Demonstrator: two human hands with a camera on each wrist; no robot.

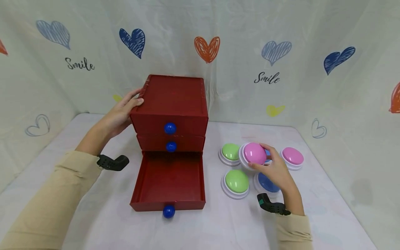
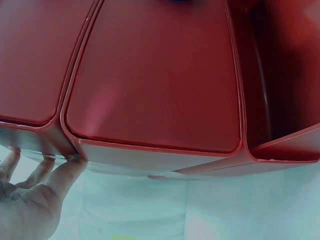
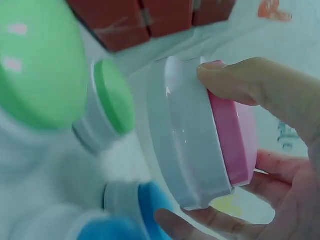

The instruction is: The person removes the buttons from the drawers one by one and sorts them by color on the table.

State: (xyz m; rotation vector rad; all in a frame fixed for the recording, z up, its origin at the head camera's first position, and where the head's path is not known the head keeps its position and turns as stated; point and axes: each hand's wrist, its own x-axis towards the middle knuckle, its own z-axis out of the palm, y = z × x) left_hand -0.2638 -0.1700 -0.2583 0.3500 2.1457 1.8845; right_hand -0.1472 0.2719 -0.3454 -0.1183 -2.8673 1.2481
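Note:
A dark red three-drawer chest (image 1: 170, 104) stands mid-table, its bottom drawer (image 1: 168, 180) pulled out and bare inside. My left hand (image 1: 123, 113) holds the chest's upper left corner, thumb on the front edge; in the left wrist view the fingers (image 2: 47, 172) press the chest's side (image 2: 155, 75). My right hand (image 1: 276, 170) grips a pink dome button (image 1: 253, 153) with a white base, lifted and tilted above the other buttons. The right wrist view shows thumb and fingers around that pink button (image 3: 200, 145).
Two green buttons (image 1: 230, 152) (image 1: 235, 182), a blue button (image 1: 267, 184) and a second pink button (image 1: 292, 157) lie right of the chest. Another blue one is mostly hidden behind my right hand. A heart-printed cloth backdrop (image 1: 272, 52) walls the table.

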